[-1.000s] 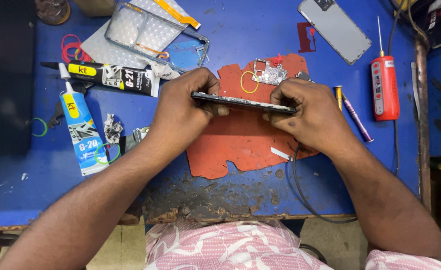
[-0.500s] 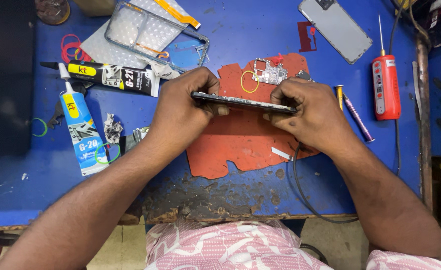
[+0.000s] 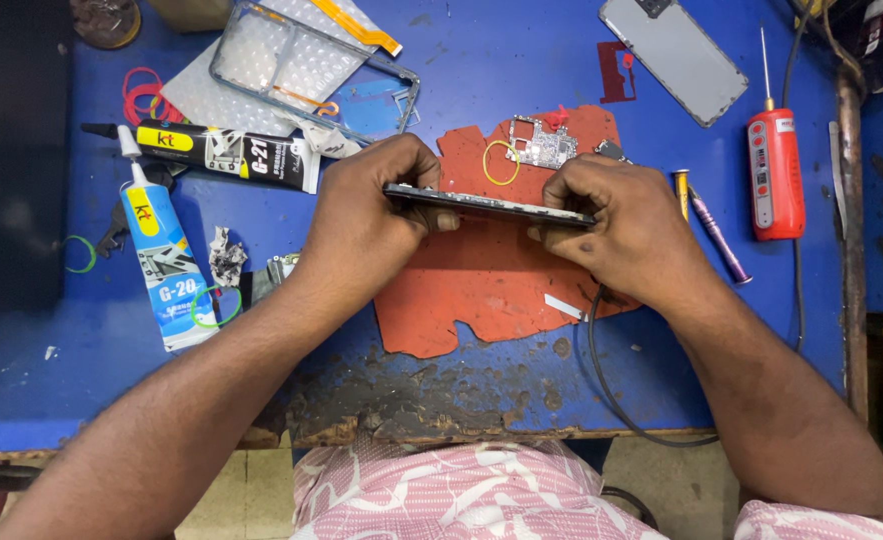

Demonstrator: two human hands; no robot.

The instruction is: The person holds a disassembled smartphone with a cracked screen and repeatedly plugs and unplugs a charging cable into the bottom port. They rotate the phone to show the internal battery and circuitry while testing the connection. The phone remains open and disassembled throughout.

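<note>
Head view: left hand (image 3: 366, 225) and right hand (image 3: 626, 225) both clamped on thin dark phone (image 3: 489, 205), one at each end. Phone held edge-up above torn red mat (image 3: 491, 290), long axis left-right, hands equally near. Blue counter (image 3: 521, 60) scuffed, front edge worn. Glossy glue tubes (image 3: 166, 265) left; red screwdriver (image 3: 773, 175) right.

The left hand (image 3: 361, 235) and right hand (image 3: 626, 225) are bare, without gloves, rings or a watch. Both forearms are uncovered to the lower frame edge. The garment (image 3: 481, 495) below is pink-red cloth with an irregular white pattern; a patch of it shows at the lower right corner.
</note>
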